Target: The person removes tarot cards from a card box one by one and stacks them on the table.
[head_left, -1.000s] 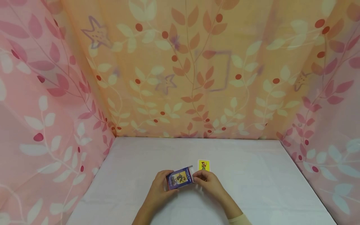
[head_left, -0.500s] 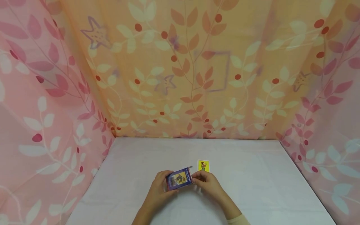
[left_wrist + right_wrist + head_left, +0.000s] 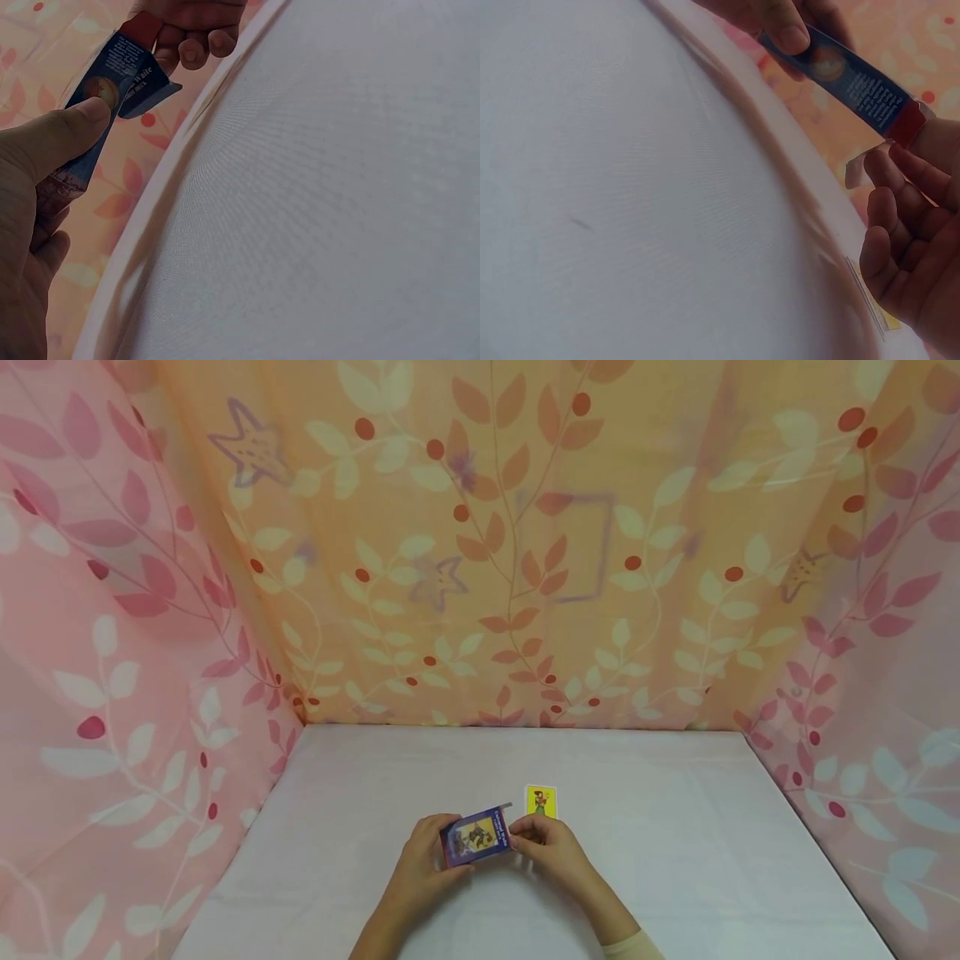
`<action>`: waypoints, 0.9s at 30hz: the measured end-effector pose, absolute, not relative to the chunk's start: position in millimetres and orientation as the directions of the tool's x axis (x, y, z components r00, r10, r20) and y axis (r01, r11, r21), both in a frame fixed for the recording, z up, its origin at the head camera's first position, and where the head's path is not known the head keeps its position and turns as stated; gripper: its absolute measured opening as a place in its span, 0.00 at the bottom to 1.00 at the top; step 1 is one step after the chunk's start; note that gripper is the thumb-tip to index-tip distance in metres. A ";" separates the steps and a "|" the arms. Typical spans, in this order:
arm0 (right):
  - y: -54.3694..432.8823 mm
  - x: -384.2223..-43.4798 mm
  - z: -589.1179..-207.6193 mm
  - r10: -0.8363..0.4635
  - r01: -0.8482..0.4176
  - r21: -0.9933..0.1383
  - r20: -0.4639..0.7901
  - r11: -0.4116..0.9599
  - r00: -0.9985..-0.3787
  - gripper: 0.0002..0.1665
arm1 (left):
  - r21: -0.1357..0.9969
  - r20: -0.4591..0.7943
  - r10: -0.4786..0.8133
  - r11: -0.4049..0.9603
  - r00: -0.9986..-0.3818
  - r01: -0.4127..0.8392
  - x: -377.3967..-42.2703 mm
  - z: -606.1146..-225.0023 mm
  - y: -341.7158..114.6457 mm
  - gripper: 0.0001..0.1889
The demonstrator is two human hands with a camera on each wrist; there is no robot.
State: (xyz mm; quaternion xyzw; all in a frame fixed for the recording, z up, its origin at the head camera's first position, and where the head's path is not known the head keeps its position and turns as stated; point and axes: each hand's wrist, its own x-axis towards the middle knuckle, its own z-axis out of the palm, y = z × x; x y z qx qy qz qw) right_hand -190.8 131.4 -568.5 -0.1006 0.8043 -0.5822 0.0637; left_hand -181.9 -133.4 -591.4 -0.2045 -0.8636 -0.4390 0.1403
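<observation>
My left hand (image 3: 431, 864) grips a small dark blue and purple card box (image 3: 477, 838) by its left end, above the table. The box is tilted, with a picture on its front and lettering near its right end. In the left wrist view, the thumb presses on the box's narrow side, and a red end flap (image 3: 142, 28) stands out. My right hand (image 3: 557, 853) pinches at the right end of the box with thumb and index finger; its other fingers curl loosely. What lies inside the box is hidden. A yellow picture card (image 3: 542, 800) with a white border lies behind the right hand, partly covered by it.
The table (image 3: 360, 777) has a white cloth cover. An orange leaf-patterned curtain (image 3: 420, 635) stands at the back, and pink patterned cloth (image 3: 150, 693) hangs along both sides.
A pale strip at the box's right end has gone from sight, and the right fingers sit closer to the box. The left hand keeps its grip almost unmoved.
</observation>
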 end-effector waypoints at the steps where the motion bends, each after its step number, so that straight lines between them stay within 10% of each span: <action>1: 130.9 -190.6 -568.2 -0.234 -0.084 -0.949 0.011 0.303 -0.972 0.11 | 0.702 0.419 0.230 0.532 -0.878 0.474 -181.6 -591.1 -133.3 0.42; 27: 134.5 -191.3 -568.7 -0.232 -0.095 -0.930 0.011 0.354 -0.973 0.11 | 0.689 0.430 0.229 0.542 -0.874 0.481 -181.2 -593.4 -133.7 0.45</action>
